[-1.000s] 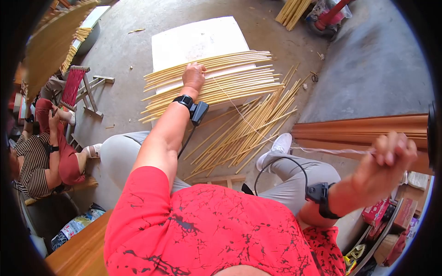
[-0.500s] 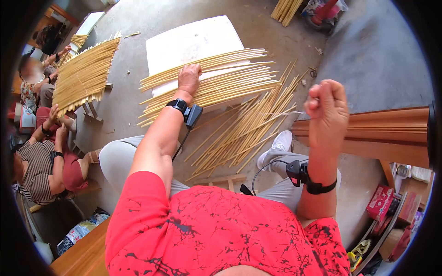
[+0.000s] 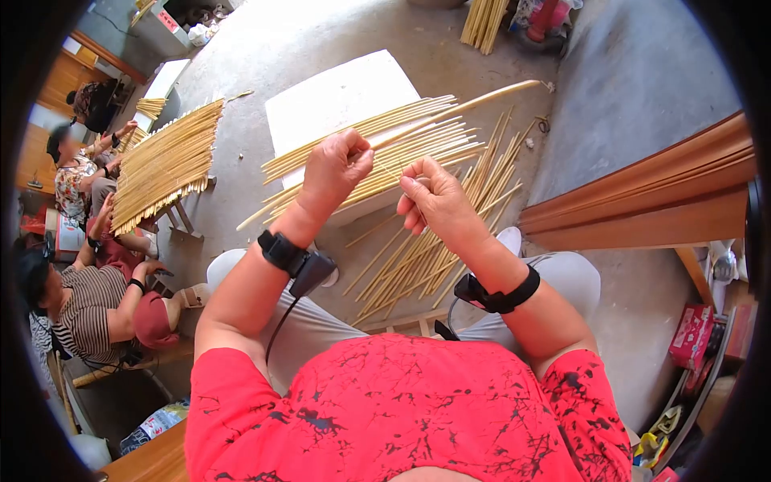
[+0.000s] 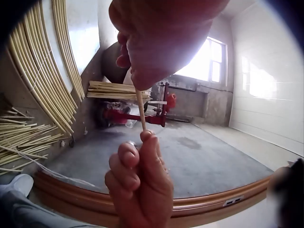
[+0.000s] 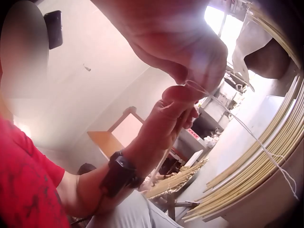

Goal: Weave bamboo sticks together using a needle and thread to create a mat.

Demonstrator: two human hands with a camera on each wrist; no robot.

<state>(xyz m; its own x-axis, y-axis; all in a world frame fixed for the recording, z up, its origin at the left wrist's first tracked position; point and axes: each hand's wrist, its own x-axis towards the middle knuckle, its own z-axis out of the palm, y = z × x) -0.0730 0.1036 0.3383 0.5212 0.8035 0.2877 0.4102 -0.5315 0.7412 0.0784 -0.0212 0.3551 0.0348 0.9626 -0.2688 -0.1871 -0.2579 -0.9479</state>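
Left grip [image 3: 331, 169] is curled with the fingers closed round a pale stalk [image 3: 491, 95], which runs from the hand toward the upper right of the head frame, its far tip well beyond the bench. Right grip [image 3: 443, 199] sits just beside it, slightly right of frame centre; thumb and forefinger are drawn together in a narrow pinch on white thread [image 5: 242, 123]. Right wrist view: thread loops at the fingertips, then trails to the lower right of the frame in front of the stalk row. Left wrist view: stalk points down from the left hand to the fingertips of the other; whether it touches them I cannot tell. White-topped bench [image 3: 337, 96], upper middle of the head frame, carries a row of stalks [image 3: 438, 145] laid side by side at a slant, with more thread across them in the left wrist view. Loose stalks [image 3: 426, 265] lie crossed on the floor below and right of the bench. Upright bundle [image 3: 484, 24] at the top edge, right of middle. Left side of the head frame: a mat of joined stalks [image 3: 169, 161], a seated person in a striped top [image 3: 92, 301] below it, another in a patterned top [image 3: 72, 189] at its left.
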